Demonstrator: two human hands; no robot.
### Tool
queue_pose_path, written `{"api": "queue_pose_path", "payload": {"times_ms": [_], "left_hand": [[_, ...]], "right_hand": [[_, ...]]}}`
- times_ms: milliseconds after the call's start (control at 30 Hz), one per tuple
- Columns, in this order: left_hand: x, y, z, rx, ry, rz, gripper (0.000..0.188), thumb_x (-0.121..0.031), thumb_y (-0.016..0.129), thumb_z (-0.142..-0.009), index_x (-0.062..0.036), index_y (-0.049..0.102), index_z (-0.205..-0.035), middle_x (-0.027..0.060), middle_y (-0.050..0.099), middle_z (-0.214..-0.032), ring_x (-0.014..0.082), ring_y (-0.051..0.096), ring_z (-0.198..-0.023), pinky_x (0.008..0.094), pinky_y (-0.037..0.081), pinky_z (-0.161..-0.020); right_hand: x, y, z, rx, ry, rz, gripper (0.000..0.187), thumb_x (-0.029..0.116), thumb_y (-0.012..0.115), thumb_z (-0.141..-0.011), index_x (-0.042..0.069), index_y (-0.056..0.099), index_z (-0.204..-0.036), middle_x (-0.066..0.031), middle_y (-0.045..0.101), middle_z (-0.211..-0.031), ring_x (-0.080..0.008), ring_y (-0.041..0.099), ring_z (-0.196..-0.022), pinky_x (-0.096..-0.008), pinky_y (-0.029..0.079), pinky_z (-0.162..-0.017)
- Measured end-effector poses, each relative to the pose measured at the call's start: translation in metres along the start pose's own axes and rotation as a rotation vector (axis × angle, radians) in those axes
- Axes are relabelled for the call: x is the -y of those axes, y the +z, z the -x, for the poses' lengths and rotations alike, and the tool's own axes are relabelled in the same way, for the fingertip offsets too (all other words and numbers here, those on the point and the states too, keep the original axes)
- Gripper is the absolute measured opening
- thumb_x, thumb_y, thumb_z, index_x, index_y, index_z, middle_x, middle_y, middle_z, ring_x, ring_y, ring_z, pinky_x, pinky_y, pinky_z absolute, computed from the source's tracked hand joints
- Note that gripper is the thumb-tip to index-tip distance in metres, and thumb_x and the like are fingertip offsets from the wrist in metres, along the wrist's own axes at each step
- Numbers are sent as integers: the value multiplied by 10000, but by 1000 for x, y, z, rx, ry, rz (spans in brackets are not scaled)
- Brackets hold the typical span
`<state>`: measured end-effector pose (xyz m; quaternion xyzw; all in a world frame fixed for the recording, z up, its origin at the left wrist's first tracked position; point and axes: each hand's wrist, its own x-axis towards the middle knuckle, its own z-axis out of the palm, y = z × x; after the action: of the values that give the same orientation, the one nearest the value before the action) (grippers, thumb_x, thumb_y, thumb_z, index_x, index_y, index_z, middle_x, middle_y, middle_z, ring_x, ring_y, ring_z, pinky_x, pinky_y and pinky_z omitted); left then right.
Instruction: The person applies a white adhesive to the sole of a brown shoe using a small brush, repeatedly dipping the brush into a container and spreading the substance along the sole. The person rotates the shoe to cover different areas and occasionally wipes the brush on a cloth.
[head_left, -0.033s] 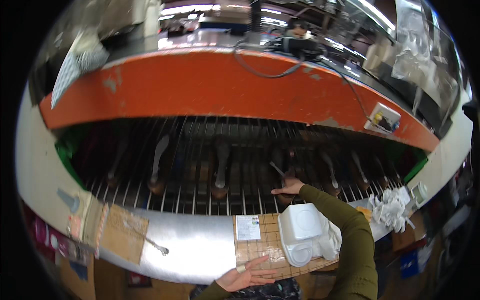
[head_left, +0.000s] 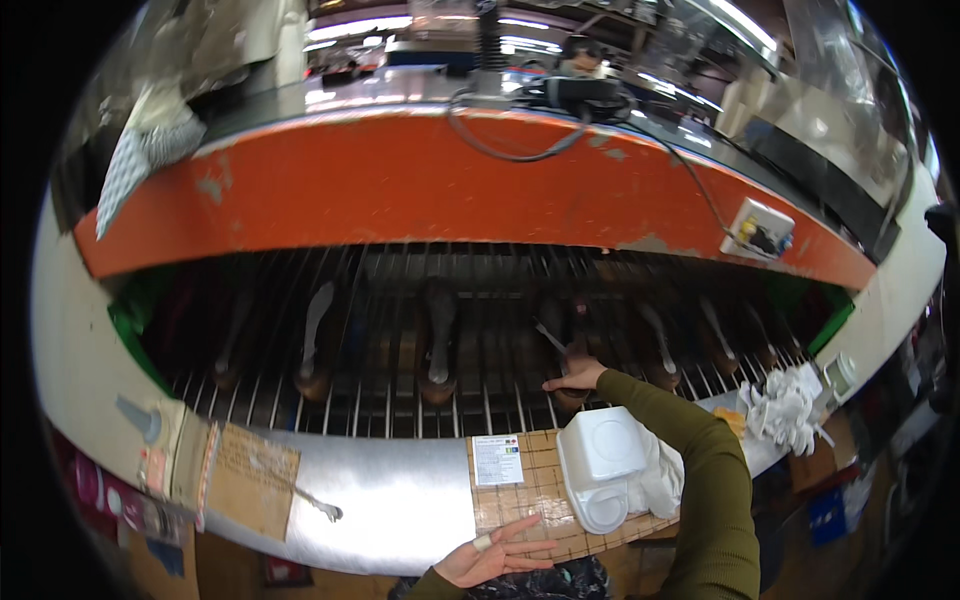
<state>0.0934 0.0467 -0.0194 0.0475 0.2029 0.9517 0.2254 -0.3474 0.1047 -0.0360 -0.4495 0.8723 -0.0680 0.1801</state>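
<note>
Orange paint, worn in some places, covered the long panel [head_left: 480,190] at the far side, and below it a rack of thin metal bars [head_left: 488,410] ran away from the person. On these bars lay a dark shoe-shaped piece [head_left: 571,401], directly beneath the right hand [head_left: 577,375], ahead of the body and a little to the right. Its long axis went roughly away from the person, almost along the bars, with the rounded brown end near; a thin grey strip [head_left: 549,337] lay slantwise at it. The right hand was clearly the nearer one: its thumb pointed left above the brown end, while the other fingers went into shadow, so I could not tell whether they grasped the piece or only touched it. The left hand [head_left: 490,556] was well apart, closer to the body, and released: fingers spread, nothing held, near the front edge of the patterned board [head_left: 500,515].

As for edges, a metal ledge [head_left: 380,500] bordered the rack in front. A white plastic container [head_left: 605,445] stood just beside the right sleeve [head_left: 700,445], which made that side narrow. Leftward, bars showed as far as a similar piece [head_left: 437,350]; rightward, another one [head_left: 660,350] lay somewhat nearer.
</note>
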Motion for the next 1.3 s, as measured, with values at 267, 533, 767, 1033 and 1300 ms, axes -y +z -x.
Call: {"api": "queue_pose_path", "payload": {"times_ms": [267,533,767,1033,1300], "left_hand": [[-94,125,73,276,253,-731,531,-421,392,-964,-128,309,-1399,269,362,-1421,477,413,-1262,550,309,-1038],[-122,212,152,678,295,-1343,327,-323,533,-909,-177,485,-1198,221,495,-1325,499,500,-1170,529,434,-916],[-68,253,272,703,517,-1926,156,-208,601,-872,-208,613,-1028,148,597,-1252,510,572,-1088,503,522,-814],[-122,141,178,13,1102,-709,650,-398,677,-767,-172,374,-1297,129,479,-1365,393,469,-1212,526,372,-970],[-14,102,35,-93,276,-444,1218,-573,815,-612,-129,122,-1511,184,338,-1472,334,303,-1377,572,286,-1086]], "right_hand": [[34,-53,25,-585,158,-324,692,418,757,-621,-55,596,-1100,-250,610,-1107,-362,607,-992,-427,476,-861],[131,-120,169,-411,105,-1212,391,214,686,-745,-10,578,-1046,-102,627,-971,-162,585,-918,-278,452,-829],[156,-99,276,-357,-106,-1321,307,168,661,-778,58,514,-1024,-69,580,-1042,-103,519,-993,-267,402,-887],[212,-80,370,-366,-182,-1265,707,210,671,-587,-22,456,-1219,-151,523,-1225,-152,550,-971,-221,409,-869],[210,-58,395,-234,-375,-1390,670,197,802,-533,43,376,-1027,-196,414,-1222,-281,572,-967,-328,498,-817]]}}
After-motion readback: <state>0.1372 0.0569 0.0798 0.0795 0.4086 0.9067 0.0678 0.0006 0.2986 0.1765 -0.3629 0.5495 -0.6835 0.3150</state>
